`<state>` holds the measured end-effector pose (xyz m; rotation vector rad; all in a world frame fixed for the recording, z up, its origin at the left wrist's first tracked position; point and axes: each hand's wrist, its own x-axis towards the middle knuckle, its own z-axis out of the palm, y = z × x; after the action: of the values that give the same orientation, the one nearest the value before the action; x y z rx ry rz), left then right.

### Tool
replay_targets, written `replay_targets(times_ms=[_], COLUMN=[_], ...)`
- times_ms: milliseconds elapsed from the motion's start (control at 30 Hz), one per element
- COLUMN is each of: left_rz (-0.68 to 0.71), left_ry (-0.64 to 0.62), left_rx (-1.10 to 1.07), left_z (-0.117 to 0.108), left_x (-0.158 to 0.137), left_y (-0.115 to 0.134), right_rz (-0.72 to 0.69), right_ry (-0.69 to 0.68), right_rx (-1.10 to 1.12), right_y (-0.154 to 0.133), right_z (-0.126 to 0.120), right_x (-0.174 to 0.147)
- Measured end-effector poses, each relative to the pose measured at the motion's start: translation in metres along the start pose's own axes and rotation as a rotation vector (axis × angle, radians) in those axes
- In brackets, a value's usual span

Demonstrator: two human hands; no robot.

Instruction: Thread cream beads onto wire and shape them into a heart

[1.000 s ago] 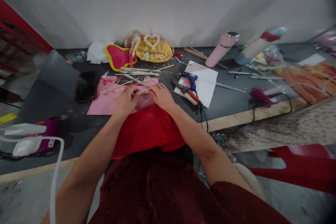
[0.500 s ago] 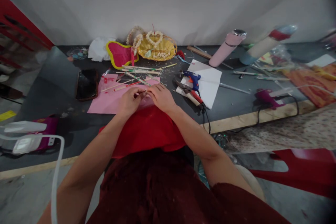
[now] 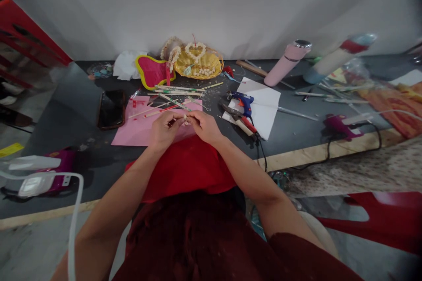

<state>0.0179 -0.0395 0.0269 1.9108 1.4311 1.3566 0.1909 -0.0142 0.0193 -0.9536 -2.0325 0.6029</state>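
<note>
My left hand (image 3: 165,129) and my right hand (image 3: 205,126) meet above a pink sheet of paper (image 3: 132,134). Between their fingertips is a small cream-coloured beaded piece (image 3: 185,119), pinched from both sides; the fingers hide part of it. Just beyond the hands, several thin paper-wrapped sticks (image 3: 178,92) lie loosely across one another, some over the pink paper. A red cloth (image 3: 187,169) covers my lap below the hands. Farther back, a yellow woven basket (image 3: 211,59) holds loose cream pieces and a heart-shaped beaded loop (image 3: 195,52).
Right of the hands, a blue glue gun (image 3: 242,99) and pliers (image 3: 239,118) rest on white paper (image 3: 272,96). A phone (image 3: 111,109) lies at left. A pink bottle (image 3: 286,63) stands near the wall. Purple power strips (image 3: 343,126) with cables sit near the table edge.
My fingertips have parted slightly, so more of the cream beaded piece shows between them. The whole view has shifted a little; the table items stay in place.
</note>
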Motion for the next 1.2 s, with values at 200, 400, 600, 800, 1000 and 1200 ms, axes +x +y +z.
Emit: replay_targets(times_ms=[200,400,600,800,1000,1200], left_rz=[0.091,0.185,0.201,0.194,0.175,0.172], left_ry=[0.042,0.084,0.076,0.064,0.047,0.035], left_rx=[0.043,0.080,0.115,0.125,0.127,0.116], left_z=[-0.001,0.000,-0.001,-0.003,-0.002,-0.002], left_x=[-0.001,-0.002,-0.002,-0.003,-0.004,-0.003], left_y=[-0.001,-0.004,-0.002,0.000,-0.001,-0.002], right_rz=[0.012,0.078,0.088,0.148,0.190,0.202], right_ry=[-0.011,-0.019,-0.030,-0.054,-0.079,-0.083], right_rx=[0.101,0.231,0.258,0.341,0.422,0.447], right_y=[-0.005,-0.008,-0.009,-0.012,-0.011,-0.011], right_z=[-0.001,-0.001,-0.002,-0.004,-0.005,-0.005], right_x=[-0.001,-0.002,-0.002,-0.001,-0.001,0.000])
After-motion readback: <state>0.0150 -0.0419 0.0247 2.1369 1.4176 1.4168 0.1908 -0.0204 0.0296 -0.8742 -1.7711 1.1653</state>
